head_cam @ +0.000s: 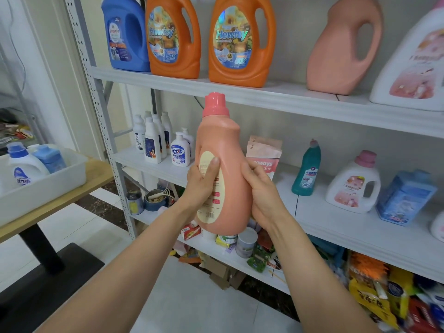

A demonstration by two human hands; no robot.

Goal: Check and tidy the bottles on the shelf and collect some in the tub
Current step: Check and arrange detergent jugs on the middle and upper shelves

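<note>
Pink bottle (pixel 222 164) upright at frame centre, off the shelf (pixel 276 97). Left hand (pixel 201 183) and right hand (pixel 260 191) both clasped round its lower body. Tub (pixel 48 186) on counter (pixel 101 174), nine o'clock. Risk: smooth plastic slipping during transfer; bottle could drop.

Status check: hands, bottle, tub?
Left hand and right hand both gripping salmon bottle, upright, off the shelf. Tub at left, two bottles inside. Nothing blocking.

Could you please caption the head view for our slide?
Both hands, left and right, hold a salmon-pink plastic detergent bottle upright before shelves.
</note>
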